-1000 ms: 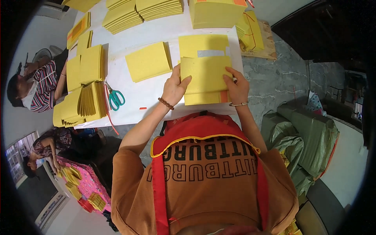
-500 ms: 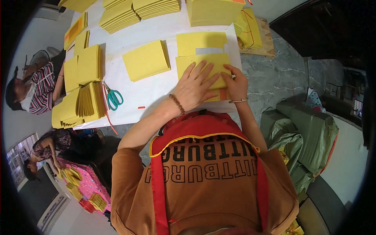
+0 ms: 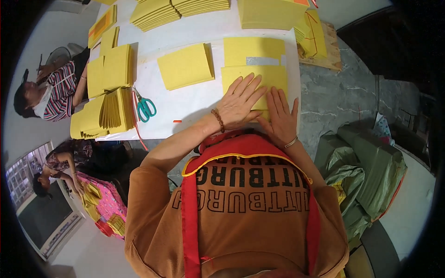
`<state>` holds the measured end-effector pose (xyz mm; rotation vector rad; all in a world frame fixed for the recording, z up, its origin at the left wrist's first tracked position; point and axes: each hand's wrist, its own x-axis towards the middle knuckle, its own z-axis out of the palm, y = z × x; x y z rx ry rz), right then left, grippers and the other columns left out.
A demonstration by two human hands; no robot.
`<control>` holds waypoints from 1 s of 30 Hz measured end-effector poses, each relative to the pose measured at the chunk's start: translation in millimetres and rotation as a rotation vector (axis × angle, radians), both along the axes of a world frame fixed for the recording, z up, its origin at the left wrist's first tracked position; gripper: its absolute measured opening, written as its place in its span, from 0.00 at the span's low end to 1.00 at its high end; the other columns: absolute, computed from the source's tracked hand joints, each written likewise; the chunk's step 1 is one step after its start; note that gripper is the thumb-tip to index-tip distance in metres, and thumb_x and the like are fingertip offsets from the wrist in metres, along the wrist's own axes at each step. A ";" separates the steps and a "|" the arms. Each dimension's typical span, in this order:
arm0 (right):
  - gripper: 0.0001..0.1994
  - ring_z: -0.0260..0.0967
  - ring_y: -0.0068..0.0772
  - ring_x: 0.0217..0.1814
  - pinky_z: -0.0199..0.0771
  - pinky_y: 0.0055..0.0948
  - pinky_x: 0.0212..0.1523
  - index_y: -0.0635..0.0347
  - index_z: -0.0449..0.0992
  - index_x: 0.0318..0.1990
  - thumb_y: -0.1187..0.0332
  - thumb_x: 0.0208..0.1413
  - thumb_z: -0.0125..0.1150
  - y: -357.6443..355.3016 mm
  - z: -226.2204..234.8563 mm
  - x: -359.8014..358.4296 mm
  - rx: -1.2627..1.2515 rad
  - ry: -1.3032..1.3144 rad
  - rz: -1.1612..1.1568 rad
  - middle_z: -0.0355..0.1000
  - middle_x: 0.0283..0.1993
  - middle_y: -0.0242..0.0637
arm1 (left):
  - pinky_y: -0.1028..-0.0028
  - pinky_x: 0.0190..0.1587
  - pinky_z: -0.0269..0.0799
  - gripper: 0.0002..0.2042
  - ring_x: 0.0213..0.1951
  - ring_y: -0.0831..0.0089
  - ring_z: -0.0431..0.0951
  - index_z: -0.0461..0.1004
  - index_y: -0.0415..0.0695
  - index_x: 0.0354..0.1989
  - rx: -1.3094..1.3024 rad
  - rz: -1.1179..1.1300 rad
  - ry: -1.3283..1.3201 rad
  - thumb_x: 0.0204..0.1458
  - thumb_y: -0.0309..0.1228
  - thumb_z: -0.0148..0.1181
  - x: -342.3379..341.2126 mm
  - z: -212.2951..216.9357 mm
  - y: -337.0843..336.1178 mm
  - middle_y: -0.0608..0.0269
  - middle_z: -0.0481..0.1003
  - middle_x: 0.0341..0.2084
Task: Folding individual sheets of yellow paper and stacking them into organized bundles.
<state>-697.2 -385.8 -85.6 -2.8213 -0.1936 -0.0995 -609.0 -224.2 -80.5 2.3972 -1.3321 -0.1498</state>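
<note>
My right hand [image 3: 280, 116]'s gone flat around five o'clock on the yellow sheet [image 3: 272, 74], left hand [image 3: 241, 103] spread beside it, both grips released, so I'd guess pressing tbh.

- left grip (bare hand) [image 3: 238, 106]: fingers spread, flat on yellow paper sheet [image 3: 232, 75]
- right grip [image 3: 280, 115]: flat on same sheet, lower right
- yellow paper packet [image 3: 184, 67]: left of it, on white-covered worktop [image 3: 194, 102]
- teal-handled scissors [image 3: 145, 106]: farther left, beside fanned yellow stack [image 3: 110, 111]
- red strip [image 3: 177, 121]: near front edge
</note>
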 end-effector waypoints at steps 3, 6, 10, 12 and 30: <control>0.32 0.42 0.37 0.66 0.28 0.57 0.60 0.60 0.55 0.58 0.48 0.50 0.46 -1.0 -1.2 1.6 -0.013 0.004 0.003 0.50 0.63 0.39 | 0.58 0.58 0.47 0.30 0.58 0.55 0.50 0.59 0.43 0.54 -0.029 0.053 -0.057 0.43 0.46 0.54 -0.9 0.3 -1.1 0.51 0.53 0.57; 0.31 0.44 0.37 0.65 0.33 0.53 0.60 0.61 0.54 0.59 0.52 0.52 0.47 -0.4 5.2 4.9 -0.019 0.017 0.013 0.50 0.62 0.40 | 0.63 0.52 0.54 0.27 0.52 0.59 0.58 0.62 0.42 0.51 -0.041 0.027 -0.141 0.42 0.43 0.54 1.3 2.7 -4.6 0.50 0.58 0.52; 0.25 0.57 0.34 0.58 0.55 0.38 0.55 0.63 0.53 0.58 0.65 0.55 0.48 -18.4 -2.5 7.4 1.003 0.218 -0.168 0.58 0.58 0.42 | 0.71 0.38 0.62 0.23 0.40 0.65 0.66 0.65 0.41 0.48 0.020 -0.030 -0.465 0.43 0.38 0.52 -2.6 6.1 -8.1 0.50 0.66 0.44; 0.22 0.60 0.31 0.55 0.59 0.33 0.52 0.63 0.55 0.57 0.68 0.56 0.47 -22.5 -7.5 2.7 1.131 0.027 -0.296 0.61 0.54 0.42 | 0.73 0.35 0.63 0.22 0.36 0.66 0.68 0.65 0.40 0.48 0.039 -0.012 -0.599 0.43 0.36 0.51 -2.1 6.7 -8.8 0.50 0.68 0.41; 0.12 0.67 0.25 0.40 0.66 0.24 0.39 0.63 0.69 0.45 0.70 0.56 0.47 -39.4 -38.9 -9.3 1.319 -0.107 -0.642 0.71 0.38 0.36 | 0.65 0.46 0.57 0.28 0.47 0.66 0.64 0.62 0.56 0.53 0.126 0.376 -0.457 0.38 0.27 0.56 77.8 -39.8 142.9 0.64 0.64 0.48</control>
